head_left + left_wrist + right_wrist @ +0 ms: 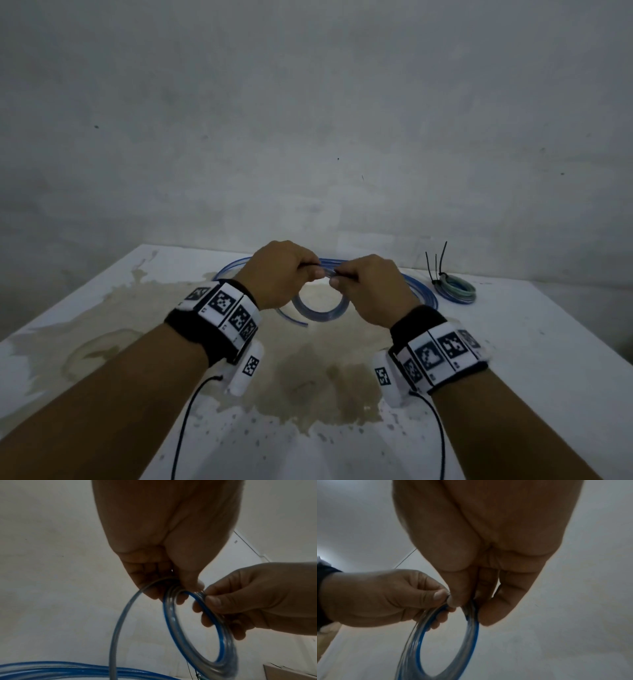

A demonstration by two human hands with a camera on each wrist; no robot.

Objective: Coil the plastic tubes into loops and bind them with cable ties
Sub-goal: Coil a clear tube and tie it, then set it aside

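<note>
A small coil of clear, blue-striped tube hangs above the table, held at its top by both hands. My left hand grips the coil's top from the left, fingers curled round the turns. My right hand pinches the same spot from the right, thumb and fingers closed on the tube. A single loose strand runs from the left hand down to more tube lying on the table. I cannot tell whether a cable tie is between the fingers.
A white table with a large brown stain sits against a grey wall. Uncoiled blue tube lies behind the hands. At the back right lies a bound coil with black cable ties sticking up.
</note>
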